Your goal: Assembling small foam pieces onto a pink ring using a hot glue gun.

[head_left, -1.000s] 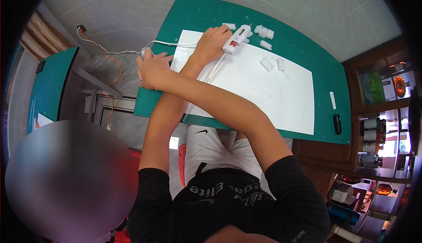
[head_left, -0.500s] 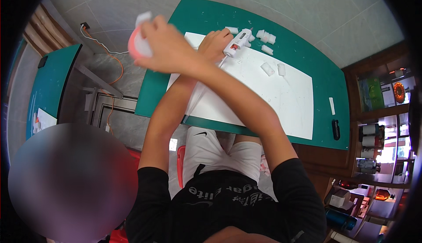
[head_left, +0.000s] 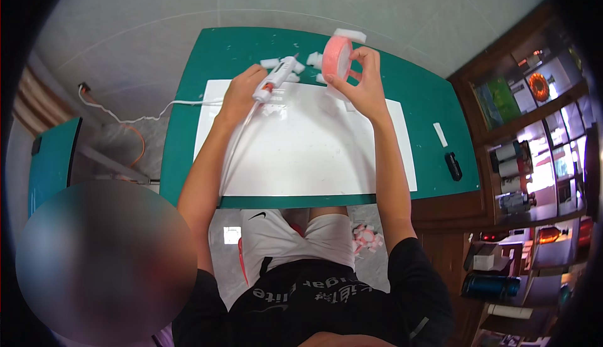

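Note:
My left hand (head_left: pixel 244 94) is closed round the handle of a white hot glue gun (head_left: pixel 276 78), held over the far left of a white board (head_left: pixel 295 158). The gun's nozzle points up and away, and a clear glue stick trails from its rear. Between the fingers and thumb of my right hand (head_left: pixel 365 86) is a pink ring (head_left: pixel 333 58) with a pale inside. It is held on edge above the board's far right. A white foam piece (head_left: pixel 350 35) sits on top of the ring. Several white foam pieces (head_left: pixel 314 60) lie beyond the gun, partly hidden by the ring.
Under the board is a green table (head_left: pixel 182 140). A black object (head_left: pixel 453 166) and a white strip (head_left: pixel 440 135) lie on its right. A white cord (head_left: pixel 166 109) runs left to a wall socket. Shelves (head_left: pixel 502 133) stand at right; a blurred round shape covers the lower left.
My right arm, crossed over my left before, has swung right with the pink ring, so my arms are now apart. The glue gun stays in my left hand. The view has shifted.

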Tool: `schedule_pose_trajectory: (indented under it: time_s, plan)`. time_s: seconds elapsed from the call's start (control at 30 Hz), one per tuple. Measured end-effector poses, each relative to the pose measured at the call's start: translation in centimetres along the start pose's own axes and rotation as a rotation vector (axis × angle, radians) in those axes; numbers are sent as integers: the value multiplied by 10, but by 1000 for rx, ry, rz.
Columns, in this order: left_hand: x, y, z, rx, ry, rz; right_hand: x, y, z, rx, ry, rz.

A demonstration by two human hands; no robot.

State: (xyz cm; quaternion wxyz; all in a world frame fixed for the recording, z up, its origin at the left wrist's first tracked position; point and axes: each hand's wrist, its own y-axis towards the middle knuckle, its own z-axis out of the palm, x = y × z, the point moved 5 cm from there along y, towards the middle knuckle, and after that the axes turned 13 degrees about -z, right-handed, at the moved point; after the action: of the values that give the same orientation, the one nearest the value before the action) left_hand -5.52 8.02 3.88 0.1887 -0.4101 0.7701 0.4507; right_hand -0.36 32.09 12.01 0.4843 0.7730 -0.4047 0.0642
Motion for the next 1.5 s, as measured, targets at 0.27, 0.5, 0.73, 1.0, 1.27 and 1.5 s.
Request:
schedule_pose_trajectory:
  time_s: [0.27, 0.5, 0.73, 1.0, 1.27, 1.5]
  plan:
    - [-34, 1, 15, 86, -22, 116, -69, -46, -7, -40, 70, 208]
    - [-45, -5, 25, 118, -24, 99, -87, -62, 7, -91, 194, 237]
    - [-42, -2, 28, 140, 2, 109, -78, -60, 10, -70, 239, 212]
    - [-41, -5, 31, 152, 10, 122, -71, -60, 13, -54, 260, 226]
    - [-39, -7, 32, 157, 24, 79, -67, -61, 14, -37, 269, 225]
    - [-40, -7, 34, 168, 32, 84, -66, -64, 11, -43, 263, 211]
